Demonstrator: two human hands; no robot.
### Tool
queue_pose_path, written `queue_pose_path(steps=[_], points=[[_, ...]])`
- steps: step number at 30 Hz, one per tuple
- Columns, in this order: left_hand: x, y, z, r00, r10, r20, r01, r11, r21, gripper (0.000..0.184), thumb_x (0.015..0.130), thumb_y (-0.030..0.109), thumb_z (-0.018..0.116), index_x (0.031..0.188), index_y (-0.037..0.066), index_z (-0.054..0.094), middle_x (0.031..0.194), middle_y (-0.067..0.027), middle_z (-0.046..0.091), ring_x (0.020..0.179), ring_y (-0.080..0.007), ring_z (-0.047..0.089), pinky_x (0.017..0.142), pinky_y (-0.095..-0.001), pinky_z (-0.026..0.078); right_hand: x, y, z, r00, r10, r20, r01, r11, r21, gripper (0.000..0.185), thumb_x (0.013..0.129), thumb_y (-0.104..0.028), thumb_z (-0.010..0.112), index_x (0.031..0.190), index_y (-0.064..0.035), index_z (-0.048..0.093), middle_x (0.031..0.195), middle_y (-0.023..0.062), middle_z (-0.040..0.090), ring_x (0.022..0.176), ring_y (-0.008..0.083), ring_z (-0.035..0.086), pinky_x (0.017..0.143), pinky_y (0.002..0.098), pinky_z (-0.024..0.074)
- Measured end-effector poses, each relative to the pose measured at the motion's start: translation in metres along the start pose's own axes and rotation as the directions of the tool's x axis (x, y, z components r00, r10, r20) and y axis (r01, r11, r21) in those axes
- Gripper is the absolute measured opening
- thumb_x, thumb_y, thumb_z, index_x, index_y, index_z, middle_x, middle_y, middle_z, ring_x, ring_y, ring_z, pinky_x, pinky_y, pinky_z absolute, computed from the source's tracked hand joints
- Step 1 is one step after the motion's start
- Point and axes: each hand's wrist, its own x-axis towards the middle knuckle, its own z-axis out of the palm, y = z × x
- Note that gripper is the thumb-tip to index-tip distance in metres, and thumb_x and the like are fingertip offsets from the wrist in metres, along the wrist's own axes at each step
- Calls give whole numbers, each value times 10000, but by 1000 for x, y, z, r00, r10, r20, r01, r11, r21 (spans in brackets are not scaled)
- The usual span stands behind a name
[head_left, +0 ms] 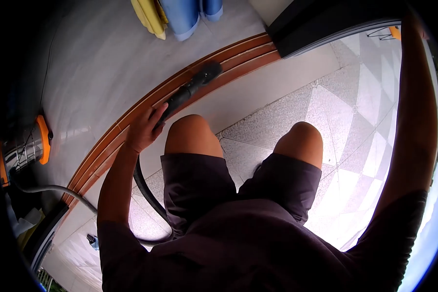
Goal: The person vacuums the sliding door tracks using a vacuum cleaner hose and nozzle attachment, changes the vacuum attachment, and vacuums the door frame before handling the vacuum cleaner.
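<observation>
My left hand (147, 127) is wrapped round the black handle of a vacuum cleaner hose (179, 100). The nozzle (210, 72) at its far end rests on the brown sliding-door track (168, 86). A ribbed black hose (148, 192) runs from below this hand, past my left thigh. My right arm stretches far up the right side, and my right hand (417, 28) is at the dark upper edge of the view, close to the dark door frame. Its fingers are mostly hidden in shadow.
A vacuum cleaner body (30, 148) with orange trim stands on the grey indoor floor (90, 73) at left, a grey hose (58, 188) leading from it. Blue and yellow cloths (180, 17) hang at the top. Patterned tiles (345, 121) lie outside the track. A dark door panel (321, 24) stands at upper right.
</observation>
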Motion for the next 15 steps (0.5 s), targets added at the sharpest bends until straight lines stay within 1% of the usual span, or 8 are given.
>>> queue_pose_path(steps=[2,4,6,8,10,14,15], points=[[36,-1,7,1000,2,32,-1,1000,-21,713,873,126,788,1524,236,516,1052,-75,600,851,-288,645,708,-413,551,-1,-4,-4,1000,13,18,-13,1000,6,901,952,-402,688,1551,124,271,1507,383,402,1379,508,444,1177,571,368],[67,0,15,991,-50,124,44,998,49,745,882,149,784,1549,279,480,1077,-70,597,867,-282,658,708,-418,578,-3,-1,-2,1000,14,12,-13,1000,-20,901,957,-414,687,1546,131,277,1511,385,401,1391,508,436,1181,564,368],[98,-10,36,996,51,70,-54,998,43,775,878,159,789,1564,296,453,1100,-74,598,885,-280,670,724,-419,600,-3,0,0,1000,20,13,-19,999,-50,909,968,-418,682,1556,132,261,1520,382,395,1398,506,433,1179,560,373],[129,-14,52,991,124,40,-125,992,32,809,871,163,797,1578,299,430,1116,-74,598,901,-281,675,736,-418,611,0,12,7,1000,-15,9,15,999,-46,908,964,-425,690,1555,117,263,1508,365,405,1387,490,440,1171,554,377],[158,-13,61,986,165,30,-166,986,18,845,858,161,809,1592,288,409,1125,-70,596,915,-285,674,744,-416,613,3,22,10,999,-39,19,40,998,-41,908,959,-431,697,1554,102,265,1495,347,416,1376,474,447,1162,548,380],[204,-5,79,980,193,45,-194,981,19,869,865,181,805,1608,328,380,1147,-69,599,909,-281,674,747,-418,612,13,43,17,996,-80,45,81,996,-40,908,951,-444,713,1552,72,268,1471,313,437,1353,443,461,1144,536,386],[213,-2,85,979,201,28,-202,979,6,867,873,200,800,1612,354,371,1153,-72,598,914,-286,678,754,-426,610,16,49,18,995,-86,49,88,995,-47,909,949,-447,717,1552,64,269,1465,304,442,1348,435,465,1140,533,388]])
